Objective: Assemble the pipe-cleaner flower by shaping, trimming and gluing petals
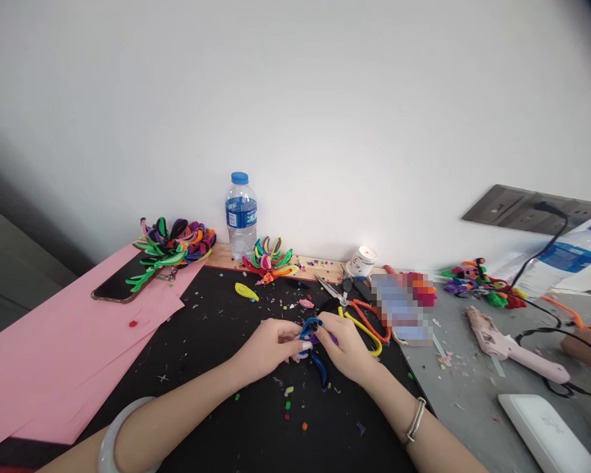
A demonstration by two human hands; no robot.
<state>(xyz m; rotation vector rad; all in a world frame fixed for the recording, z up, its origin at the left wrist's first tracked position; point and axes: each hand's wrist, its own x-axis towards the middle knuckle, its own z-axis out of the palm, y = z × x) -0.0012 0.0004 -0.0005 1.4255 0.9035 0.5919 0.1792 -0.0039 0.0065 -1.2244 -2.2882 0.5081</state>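
Observation:
My left hand and my right hand meet over the black mat, both pinched on a small bundle of bent pipe cleaners, blue and purple loops. A blue stem trails from it toward me, under my right hand. Loose yellow and orange pipe cleaners lie just right of my right hand. Scissors lie behind the hands. A yellow loop rests on the mat to the back left.
Pink paper sheets with a phone lie at left. Finished pipe-cleaner flowers, a water bottle and a small cup stand along the wall. A pink glue gun and cable lie at right.

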